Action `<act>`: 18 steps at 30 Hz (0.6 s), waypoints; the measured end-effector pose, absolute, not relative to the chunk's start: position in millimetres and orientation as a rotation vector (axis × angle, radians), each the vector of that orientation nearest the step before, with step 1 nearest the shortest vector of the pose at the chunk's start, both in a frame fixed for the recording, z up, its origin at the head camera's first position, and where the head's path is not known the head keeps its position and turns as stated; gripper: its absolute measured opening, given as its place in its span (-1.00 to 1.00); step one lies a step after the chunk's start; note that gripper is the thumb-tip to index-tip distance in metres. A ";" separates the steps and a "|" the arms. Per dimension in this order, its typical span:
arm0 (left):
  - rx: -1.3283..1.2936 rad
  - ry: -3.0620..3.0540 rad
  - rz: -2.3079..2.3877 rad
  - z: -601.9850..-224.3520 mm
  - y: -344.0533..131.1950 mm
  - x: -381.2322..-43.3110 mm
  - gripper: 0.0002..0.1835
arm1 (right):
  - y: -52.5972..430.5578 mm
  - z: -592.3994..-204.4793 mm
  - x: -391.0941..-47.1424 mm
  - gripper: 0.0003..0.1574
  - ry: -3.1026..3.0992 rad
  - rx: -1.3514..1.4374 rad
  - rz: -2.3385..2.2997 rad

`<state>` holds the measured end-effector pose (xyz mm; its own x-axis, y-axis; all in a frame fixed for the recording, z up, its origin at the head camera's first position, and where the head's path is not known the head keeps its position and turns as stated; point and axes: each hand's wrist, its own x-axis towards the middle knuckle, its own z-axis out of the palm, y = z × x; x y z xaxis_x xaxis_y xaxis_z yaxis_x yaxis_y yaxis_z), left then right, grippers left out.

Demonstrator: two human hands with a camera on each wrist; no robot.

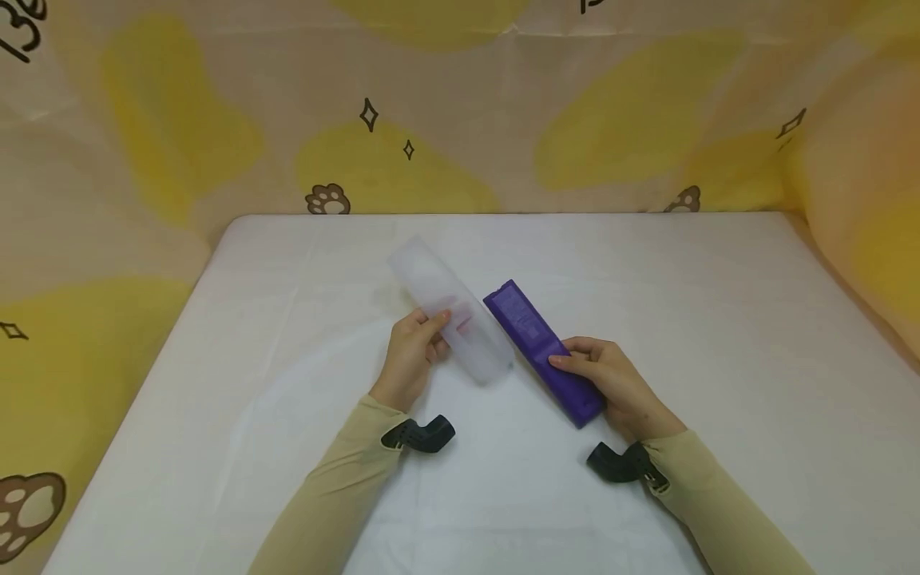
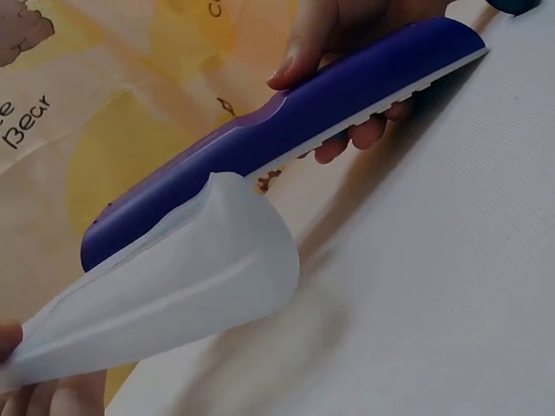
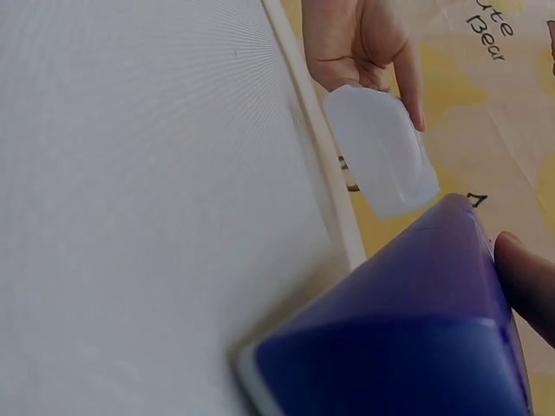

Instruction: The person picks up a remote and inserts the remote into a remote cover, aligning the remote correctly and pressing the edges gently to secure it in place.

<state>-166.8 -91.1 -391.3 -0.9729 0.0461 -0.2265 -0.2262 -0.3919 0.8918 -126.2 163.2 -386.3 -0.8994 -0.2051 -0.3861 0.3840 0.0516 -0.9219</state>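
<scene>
My left hand (image 1: 408, 359) grips a long, translucent whitish plastic sleeve (image 1: 426, 273), thumb on top and fingers beneath. Through the plastic a small reddish mark shows. In the left wrist view the sleeve's wide end (image 2: 217, 260) points toward a long purple case (image 2: 191, 191) and overlaps it. My right hand (image 1: 621, 383) pinches this purple case (image 1: 521, 319) near its lower end, thumb above, fingers round the far side. A white, notched strip runs along the case's underside. Both things are held at a slant over the white table, side by side with a narrow gap in the head view.
A white-covered table (image 1: 302, 263) lies beneath both hands. Behind it and at the sides hangs a yellow and beige patterned cloth (image 1: 446, 88). Black curved camera mounts are strapped to the left wrist (image 1: 424, 435) and right wrist (image 1: 618, 463).
</scene>
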 end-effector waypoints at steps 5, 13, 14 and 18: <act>-0.269 1.567 2.515 -395.1 -90.7 -167.7 -0.80 | 162.2 -387.5 -125.7 -0.80 1.986 0.141 -1.849; -0.224 1.544 2.549 -396.5 -89.7 -169.0 -0.73 | 161.3 -387.1 -125.2 -0.78 2.046 0.141 -1.802; -0.224 1.541 2.551 -396.3 -89.6 -168.9 -0.73 | 161.3 -387.0 -125.2 -0.78 2.049 0.137 -1.797; -0.205 1.528 2.561 -396.5 -89.5 -168.2 -0.69 | 160.4 -386.3 -124.9 -0.78 2.058 0.131 -1.784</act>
<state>-168.2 -89.5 -396.5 -0.9790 0.0604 -0.1945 -0.1999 -0.4688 0.8604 -124.9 160.4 -386.3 -0.9110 -0.1942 -0.3638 0.3326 0.1756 -0.9266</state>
